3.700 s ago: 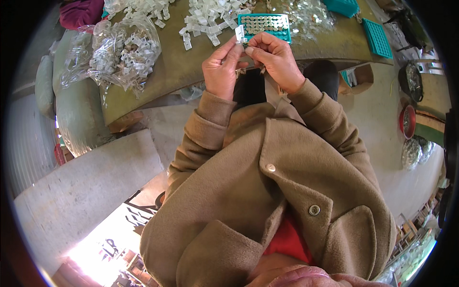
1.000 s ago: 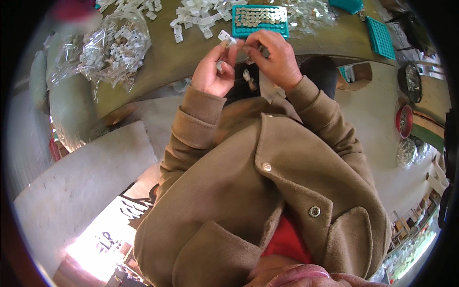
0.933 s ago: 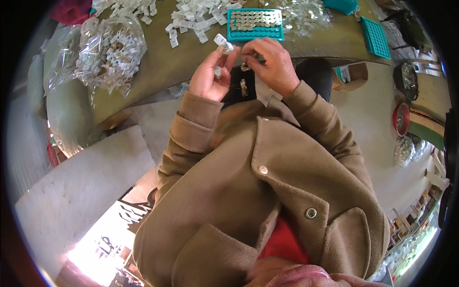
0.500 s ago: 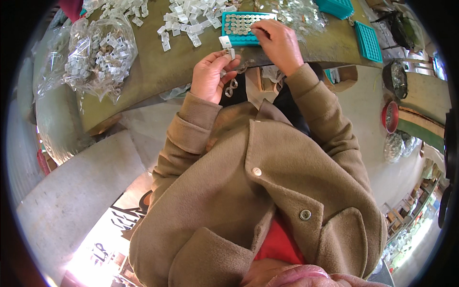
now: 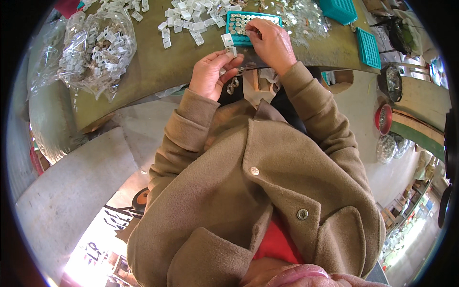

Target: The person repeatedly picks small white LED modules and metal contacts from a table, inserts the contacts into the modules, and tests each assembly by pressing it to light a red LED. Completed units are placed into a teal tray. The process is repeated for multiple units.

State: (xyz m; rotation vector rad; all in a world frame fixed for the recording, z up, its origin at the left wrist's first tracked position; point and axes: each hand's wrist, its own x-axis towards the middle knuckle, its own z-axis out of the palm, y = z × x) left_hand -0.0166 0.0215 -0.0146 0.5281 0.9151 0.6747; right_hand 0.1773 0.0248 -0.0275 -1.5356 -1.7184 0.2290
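Since the earlier frame, the right hand [image 5: 270, 40] had travelled forward from the chest to the teal tray [image 5: 235, 20], while the left hand [image 5: 213, 71] had stayed back at the table edge.

The olive table [image 5: 158, 71] carried all stock ahead of both hands, which kept every part within a short reach. A clear bag of white clips [image 5: 91, 52] lay well to the left of the left hand. A loose pile of white clips [image 5: 189, 21] sat just ahead of the left hand and beside the tray's left edge. A spare teal tray [image 5: 369, 48] lay to the right of the right hand, set apart from the working area.

The teal tray was positioned directly under the right fingertips; its cells already held small pale parts, so the layout apparently served sorting.

The right hand was curled, fingertips pinched together over the tray's front edge; whether a part sat between them could not be determined.

The left hand was half closed, thumb and fingertips clamped on a small white clip [image 5: 229, 43], held upright just left of the right hand.
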